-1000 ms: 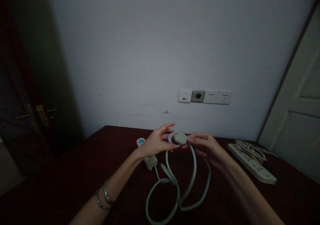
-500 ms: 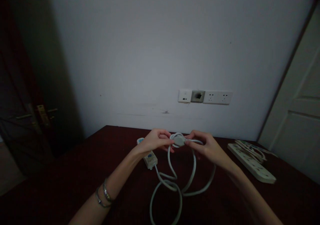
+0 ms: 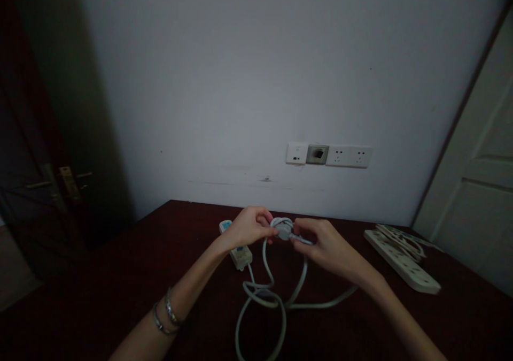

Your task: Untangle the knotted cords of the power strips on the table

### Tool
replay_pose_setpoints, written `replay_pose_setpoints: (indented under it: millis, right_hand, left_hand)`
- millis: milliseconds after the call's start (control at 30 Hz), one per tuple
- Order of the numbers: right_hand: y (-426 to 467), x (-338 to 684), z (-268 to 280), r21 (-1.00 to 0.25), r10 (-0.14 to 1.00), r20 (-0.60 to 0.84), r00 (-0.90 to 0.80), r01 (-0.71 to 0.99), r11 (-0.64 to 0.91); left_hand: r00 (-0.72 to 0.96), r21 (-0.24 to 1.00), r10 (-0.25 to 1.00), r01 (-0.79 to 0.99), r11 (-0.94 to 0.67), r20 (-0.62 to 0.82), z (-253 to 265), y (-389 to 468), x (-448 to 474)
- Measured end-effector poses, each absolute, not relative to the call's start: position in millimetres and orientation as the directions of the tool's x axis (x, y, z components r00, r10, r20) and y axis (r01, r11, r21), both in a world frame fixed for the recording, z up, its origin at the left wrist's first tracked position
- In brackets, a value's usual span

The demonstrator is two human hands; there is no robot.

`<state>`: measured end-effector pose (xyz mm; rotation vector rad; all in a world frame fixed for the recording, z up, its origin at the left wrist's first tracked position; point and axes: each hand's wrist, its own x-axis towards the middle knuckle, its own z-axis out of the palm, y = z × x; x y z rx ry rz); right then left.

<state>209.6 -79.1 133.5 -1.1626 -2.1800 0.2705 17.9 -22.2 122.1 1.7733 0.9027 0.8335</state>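
Observation:
Above the dark red table, a round white plug (image 3: 284, 231) is held up with a loop of its white power cord (image 3: 298, 286) wrapped around its top. My left hand (image 3: 249, 227) pinches the plug's left side, thumb in front. On the other side, my right hand (image 3: 324, 244) is closed on the cord just where it leaves the plug. The rest of the cord hangs in slack loops down to the table. It leads to a white power strip (image 3: 241, 258), which lies partly hidden behind my left hand and wrist.
A longer white power strip (image 3: 404, 265) lies at the right of the table (image 3: 192, 291), its bundled cord (image 3: 404, 243) behind it. Wall sockets (image 3: 348, 156) sit above the table's back edge. A door with a handle (image 3: 70, 182) stands at the left.
The plug has moved slightly left and turned, and the loop lies closer around it. My right hand has shifted down along the cord beside the plug. The hanging loops have swung left.

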Motion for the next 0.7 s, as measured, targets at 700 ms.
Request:
replay_pose_setpoints:
  millis: [700]
  right_hand:
    - [-70.5, 206.7, 116.0, -0.335, 0.804, 0.455, -0.382, 0.764, 0.552]
  left_hand:
    - [0.451, 0.79, 0.883, 0.491, -0.367, 0.13, 120.6, -24.7, 18.9]
